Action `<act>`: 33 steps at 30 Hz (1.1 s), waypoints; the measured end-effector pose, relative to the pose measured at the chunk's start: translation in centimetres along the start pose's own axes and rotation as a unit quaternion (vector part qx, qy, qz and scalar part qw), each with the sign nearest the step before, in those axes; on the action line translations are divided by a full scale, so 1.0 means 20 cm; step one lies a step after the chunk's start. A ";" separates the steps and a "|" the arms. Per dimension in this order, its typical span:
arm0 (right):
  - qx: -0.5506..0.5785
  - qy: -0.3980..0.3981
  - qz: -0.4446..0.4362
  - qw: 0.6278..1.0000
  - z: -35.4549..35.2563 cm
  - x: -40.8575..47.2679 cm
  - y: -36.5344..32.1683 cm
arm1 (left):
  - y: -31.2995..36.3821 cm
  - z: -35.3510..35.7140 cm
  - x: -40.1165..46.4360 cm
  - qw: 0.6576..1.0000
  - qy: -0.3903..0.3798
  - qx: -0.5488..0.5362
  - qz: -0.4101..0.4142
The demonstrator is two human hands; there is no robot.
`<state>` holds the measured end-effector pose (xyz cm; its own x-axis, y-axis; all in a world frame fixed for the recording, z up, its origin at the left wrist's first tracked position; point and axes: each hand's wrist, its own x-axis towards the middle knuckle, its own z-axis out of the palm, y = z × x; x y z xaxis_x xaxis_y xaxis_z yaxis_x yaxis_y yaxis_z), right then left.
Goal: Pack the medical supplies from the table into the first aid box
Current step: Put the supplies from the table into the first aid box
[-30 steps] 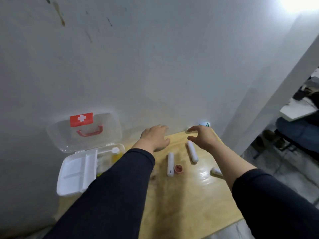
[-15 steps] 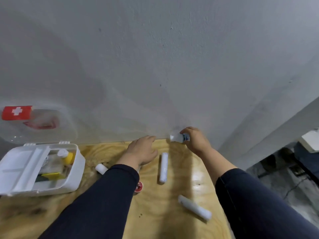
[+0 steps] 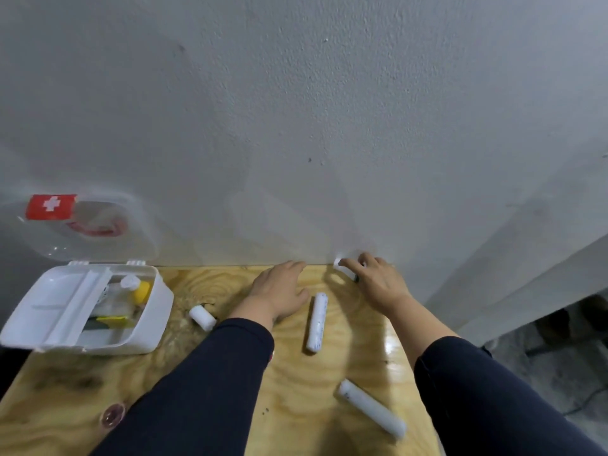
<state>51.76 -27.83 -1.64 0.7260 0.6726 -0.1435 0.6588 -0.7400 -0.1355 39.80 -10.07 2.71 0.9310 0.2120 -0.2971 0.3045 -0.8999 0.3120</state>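
The white first aid box (image 3: 154, 327) lies open at the table's left, its clear lid (image 3: 138, 225) with a red cross label leaning on the wall. A yellow-capped bottle and small packets sit inside. My right hand (image 3: 378, 281) is closed around a small white bottle (image 3: 340, 266) at the table's far edge by the wall. My left hand (image 3: 279, 291) rests flat on the wood, fingers apart, holding nothing. A long white roll (image 3: 316, 322) lies between my hands. Another long roll (image 3: 371, 413) lies near the front right. A short white roll (image 3: 202, 317) sits beside the box.
The plywood table (image 3: 59, 406) butts against a grey wall (image 3: 296, 126). Its right edge drops to a concrete floor (image 3: 543, 366). A white removable tray (image 3: 56, 307) fills the box's left half. A round knot marks the wood at the front left.
The view has tilted down and closer. My right hand has lowered the small white bottle toward the table by the wall. My left hand stays flat on the wood.
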 end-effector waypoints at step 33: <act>0.469 0.149 -0.039 0.870 -0.35 -0.05 -1.88 | -1.33 -0.51 -0.94 0.994 0.089 0.017 -0.065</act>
<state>27.61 -0.68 10.47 0.7977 0.5856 0.1442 0.3591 -0.2691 -0.8936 16.32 13.88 9.20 0.9057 0.3888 -0.1687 0.4209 -0.8721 0.2497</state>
